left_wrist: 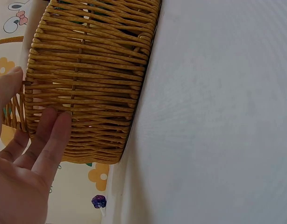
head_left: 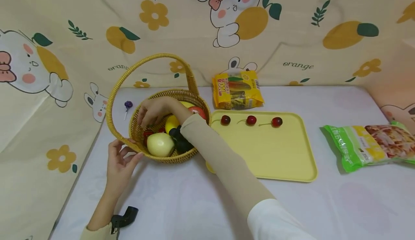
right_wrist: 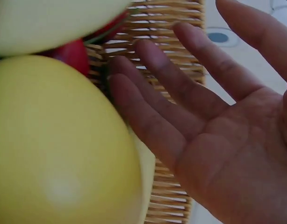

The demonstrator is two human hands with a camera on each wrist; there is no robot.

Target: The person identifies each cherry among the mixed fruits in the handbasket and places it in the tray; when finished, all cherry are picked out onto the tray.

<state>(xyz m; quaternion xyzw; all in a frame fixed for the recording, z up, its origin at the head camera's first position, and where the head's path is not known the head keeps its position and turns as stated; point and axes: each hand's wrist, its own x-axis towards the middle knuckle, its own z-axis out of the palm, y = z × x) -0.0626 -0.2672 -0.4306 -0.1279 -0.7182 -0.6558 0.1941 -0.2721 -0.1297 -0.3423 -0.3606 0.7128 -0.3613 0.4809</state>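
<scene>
A wicker basket [head_left: 168, 158] with a tall arched handle holds a pale green fruit [head_left: 160, 145], a yellow fruit [head_left: 172, 124], a red fruit [head_left: 197, 112] and small red cherries [head_left: 148, 133]. My left hand [head_left: 121, 162] pinches the basket's rim by the foot of the handle, its thumb at the rim and fingertips [left_wrist: 64, 122] against the outer wall. Inside the basket is my right hand [head_left: 157, 109], palm facing the fruit. The right wrist view shows its fingers [right_wrist: 155, 119] spread and slightly bent beside the large yellow fruit [right_wrist: 64, 140], with nothing between them.
Right of the basket lies a yellow tray [head_left: 266, 150] with three stemmed cherries [head_left: 251, 120] along its far edge. A yellow snack bag [head_left: 238, 90] stands behind it. A green-and-white food bag [head_left: 373, 146] is far right; a purple lollipop [head_left: 128, 105] lies left of the basket.
</scene>
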